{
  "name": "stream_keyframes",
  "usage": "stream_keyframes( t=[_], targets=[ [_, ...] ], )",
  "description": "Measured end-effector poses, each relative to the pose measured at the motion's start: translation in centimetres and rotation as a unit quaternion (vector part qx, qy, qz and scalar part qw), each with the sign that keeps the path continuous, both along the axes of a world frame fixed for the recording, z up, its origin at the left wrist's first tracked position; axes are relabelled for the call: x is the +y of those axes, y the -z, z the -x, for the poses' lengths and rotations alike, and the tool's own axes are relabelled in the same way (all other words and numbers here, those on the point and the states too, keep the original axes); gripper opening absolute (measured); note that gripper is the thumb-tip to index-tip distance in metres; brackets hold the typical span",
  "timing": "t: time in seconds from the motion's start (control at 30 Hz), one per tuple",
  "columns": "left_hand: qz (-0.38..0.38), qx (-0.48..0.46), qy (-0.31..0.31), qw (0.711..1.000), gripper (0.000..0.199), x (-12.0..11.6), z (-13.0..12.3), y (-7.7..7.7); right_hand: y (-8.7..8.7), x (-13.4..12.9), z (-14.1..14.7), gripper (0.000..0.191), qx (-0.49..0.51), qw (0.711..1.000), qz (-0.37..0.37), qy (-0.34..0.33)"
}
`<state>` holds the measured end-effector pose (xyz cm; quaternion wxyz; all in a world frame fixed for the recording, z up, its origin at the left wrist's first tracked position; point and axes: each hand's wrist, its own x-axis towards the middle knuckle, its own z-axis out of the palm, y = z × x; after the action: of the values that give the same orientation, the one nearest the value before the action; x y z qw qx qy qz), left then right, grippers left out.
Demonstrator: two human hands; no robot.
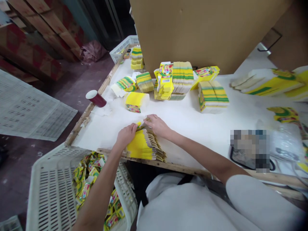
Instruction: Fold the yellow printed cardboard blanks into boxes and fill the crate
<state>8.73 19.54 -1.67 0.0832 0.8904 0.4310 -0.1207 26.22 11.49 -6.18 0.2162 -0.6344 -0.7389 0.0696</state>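
At the table's front edge, my left hand (127, 136) is closed on a small yellow and green carton (139, 124), thumb on top. The fingers of my right hand (157, 125) pinch the carton's far right end, where the flap shows greyish brown. Just below both hands lies a fanned row of flat yellow cartons (141, 147), their open ends pointing right. My left wrist passes beside this row. What lies inside the held carton, if anything, is hidden.
Bundles of flat cartons (183, 75) stand along the back against a large cardboard box (204, 35). A dark red cup (99, 100) lies tipped at the left edge. Below left, a white plastic basket (51, 183) holds many filled-looking cartons. A pixelated patch covers something at right.
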Motion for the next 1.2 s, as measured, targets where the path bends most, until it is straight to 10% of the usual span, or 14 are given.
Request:
stream_keyframes(
  t=[1.2],
  targets=[
    [-0.003,-0.006,0.004,1.0,0.045,-0.3,0.3,0.1,-1.6,1.8,0.4,0.024,-0.024,0.997,0.051,0.055]
  ],
)
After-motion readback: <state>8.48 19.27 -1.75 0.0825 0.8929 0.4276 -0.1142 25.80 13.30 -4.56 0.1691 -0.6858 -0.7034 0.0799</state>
